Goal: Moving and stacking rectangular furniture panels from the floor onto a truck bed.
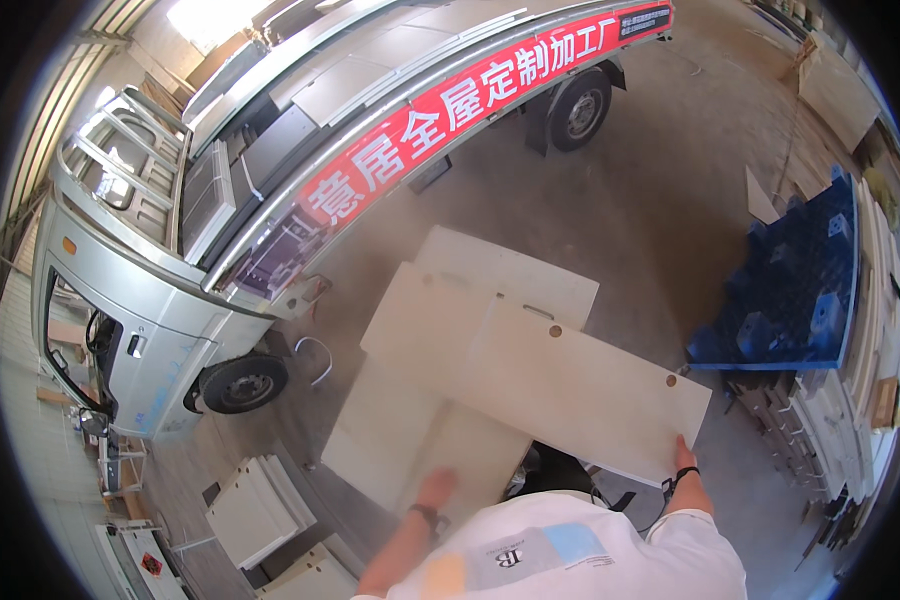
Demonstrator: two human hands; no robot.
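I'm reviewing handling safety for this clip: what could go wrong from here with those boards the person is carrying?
1. The top panel lies skewed across the other cream panels, and the right hand grips only its near corner, so it might slide off.
2. The left hand rests flat on the lower panels, which looks like a weak hold.
3. The truck stands close ahead, so the stack's far edge could strike it.

The left hand (435, 488) is motion-blurred, so its fingers cannot be told apart. The right hand (684, 458) shows only its back; its fingers are hidden under the near corner of the top board (580, 385). That board covers much of the boards (410, 380) stacked beneath. The truck's (170, 330) cab interior is too dark to read.
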